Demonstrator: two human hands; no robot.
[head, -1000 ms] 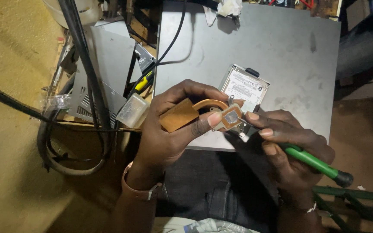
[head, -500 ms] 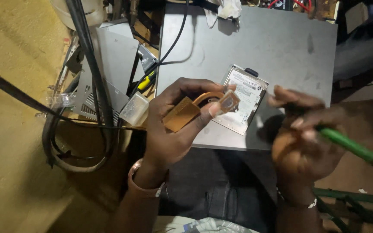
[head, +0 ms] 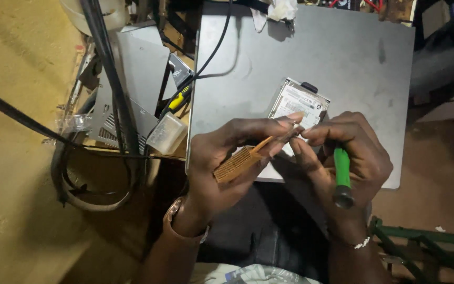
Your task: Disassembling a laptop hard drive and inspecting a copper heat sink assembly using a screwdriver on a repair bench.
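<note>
The left hand (head: pixel 222 168) pinches a copper part with fins (head: pixel 240 163) in its fingers (head: pixel 285 123). Just beside it, the right hand (head: pixel 342 158) grips a green screwdriver (head: pixel 341 173), above the grey laptop (head: pixel 316 58).

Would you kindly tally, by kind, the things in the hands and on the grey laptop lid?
Copper heatsink, in left hand: 1
Green-handled screwdriver, in right hand: 1
Hard drive on the laptop lid: 1
White crumpled wad at the lid's far edge: 1
Total: 4
</note>
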